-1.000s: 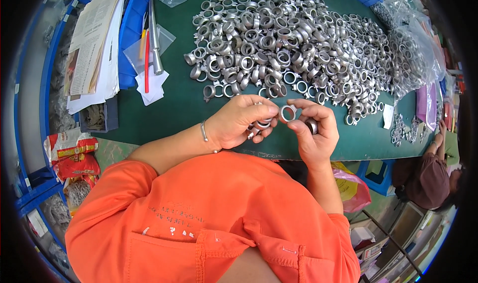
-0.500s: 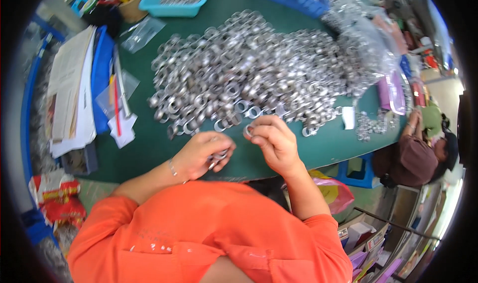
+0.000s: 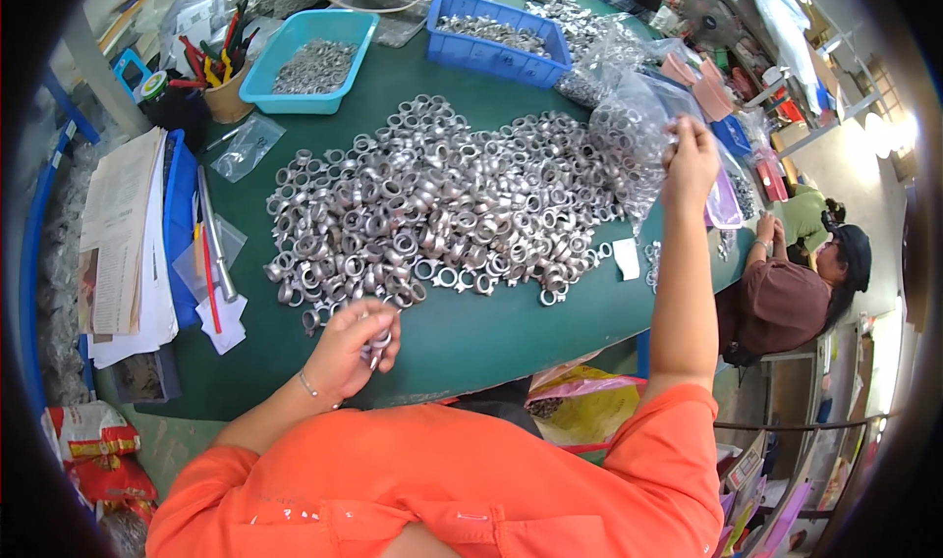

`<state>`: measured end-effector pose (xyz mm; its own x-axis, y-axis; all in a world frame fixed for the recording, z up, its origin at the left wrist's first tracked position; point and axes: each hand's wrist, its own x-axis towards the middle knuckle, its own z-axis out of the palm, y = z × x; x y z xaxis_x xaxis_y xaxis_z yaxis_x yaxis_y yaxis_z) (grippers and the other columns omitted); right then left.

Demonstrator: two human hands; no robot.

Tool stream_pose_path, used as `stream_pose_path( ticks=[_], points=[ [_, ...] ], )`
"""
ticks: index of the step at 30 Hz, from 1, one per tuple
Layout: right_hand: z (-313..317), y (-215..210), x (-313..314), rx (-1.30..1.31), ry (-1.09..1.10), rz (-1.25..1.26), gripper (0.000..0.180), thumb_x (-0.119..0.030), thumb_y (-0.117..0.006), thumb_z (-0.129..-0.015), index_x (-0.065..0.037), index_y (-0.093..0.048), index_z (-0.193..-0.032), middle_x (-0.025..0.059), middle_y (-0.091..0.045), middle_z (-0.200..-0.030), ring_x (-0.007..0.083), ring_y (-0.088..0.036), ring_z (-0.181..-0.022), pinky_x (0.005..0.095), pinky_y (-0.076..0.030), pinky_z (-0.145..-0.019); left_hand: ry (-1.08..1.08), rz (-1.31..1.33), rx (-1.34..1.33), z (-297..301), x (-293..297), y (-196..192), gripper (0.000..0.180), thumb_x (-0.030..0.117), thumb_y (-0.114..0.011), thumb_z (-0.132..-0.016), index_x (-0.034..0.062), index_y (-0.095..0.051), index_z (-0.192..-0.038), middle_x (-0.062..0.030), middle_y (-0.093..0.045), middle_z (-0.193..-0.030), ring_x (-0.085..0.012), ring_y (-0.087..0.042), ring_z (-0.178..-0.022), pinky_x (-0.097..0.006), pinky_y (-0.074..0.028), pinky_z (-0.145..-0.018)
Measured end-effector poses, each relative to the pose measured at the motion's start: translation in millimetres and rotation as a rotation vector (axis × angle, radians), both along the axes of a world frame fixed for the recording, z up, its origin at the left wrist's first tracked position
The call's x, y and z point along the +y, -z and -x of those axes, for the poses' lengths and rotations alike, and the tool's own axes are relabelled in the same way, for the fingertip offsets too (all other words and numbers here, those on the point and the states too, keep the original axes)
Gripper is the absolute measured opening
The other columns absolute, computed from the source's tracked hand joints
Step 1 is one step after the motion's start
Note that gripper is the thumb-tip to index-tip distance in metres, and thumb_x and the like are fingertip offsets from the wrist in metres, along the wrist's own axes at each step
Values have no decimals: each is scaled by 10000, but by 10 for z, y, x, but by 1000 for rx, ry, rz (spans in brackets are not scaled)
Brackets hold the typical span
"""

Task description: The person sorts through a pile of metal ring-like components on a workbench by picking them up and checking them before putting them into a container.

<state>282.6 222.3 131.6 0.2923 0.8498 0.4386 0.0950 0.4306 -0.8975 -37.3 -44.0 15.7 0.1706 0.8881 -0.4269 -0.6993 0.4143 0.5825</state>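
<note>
A broad pile of small silvery metal rings [image 3: 422, 204] with little tabs covers the middle of the green table. At the pile's near left edge, my left hand [image 3: 356, 347] is closed around a few metal rings [image 3: 376, 346], which show between its fingers. My right arm stretches forward to the right. My right hand [image 3: 692, 160] is pinched shut over a clear plastic bag [image 3: 629, 131] with more rings in it. Whatever sits between those fingertips is too small to make out.
A turquoise tray [image 3: 257, 86] and a blue basket [image 3: 565, 62] hold small metal parts behind the pile. Papers [image 3: 118, 234] and a red pencil [image 3: 210, 283] lie at left. A co-worker [image 3: 786, 298] sits at the right. A yellow bag [image 3: 589, 401] hangs below the near edge.
My right hand has moved from beside the left hand, where it held a ring, out to the plastic bag at the right. My left hand still holds rings. The view has shifted.
</note>
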Motion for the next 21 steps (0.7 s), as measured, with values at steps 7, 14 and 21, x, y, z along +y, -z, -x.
stream_pose_path(
  ticks=[7, 14, 21],
  points=[
    [1316, 1056, -1964, 891, -1102, 1277, 575, -579, -305, -875, -81, -513, -1074, 54, -585, -826, 180, -565, -685, 312, -456, -518, -175, -1031, 1002, -323, 382, -249, 100, 116, -627, -769, 61, -561, -821, -86, -553, -840, -197, -531, -665, -283, -435, -587],
    [335, 1265, -2407, 1344, -731, 839, 179, -257, -535, -849, -102, -575, -928, 76, -533, -879, 146, -431, -595, 195, -325, -374, -14, -1227, 1160, -557, 413, -336, 166, 78, -693, -694, 37, -596, -822, -92, -577, -932, -228, -565, -850, -322, -443, -764],
    [-1340, 2085, -3217, 1169, 306, 690, 181, -255, -485, -874, -83, -507, -822, 75, -531, -705, 128, -466, -544, 207, -334, -371, 68, -735, 799, -498, 266, 25, 39, -29, -547, -823, -19, -566, -854, -64, -559, -877, -111, -546, -787, -216, -434, -703]
  ],
)
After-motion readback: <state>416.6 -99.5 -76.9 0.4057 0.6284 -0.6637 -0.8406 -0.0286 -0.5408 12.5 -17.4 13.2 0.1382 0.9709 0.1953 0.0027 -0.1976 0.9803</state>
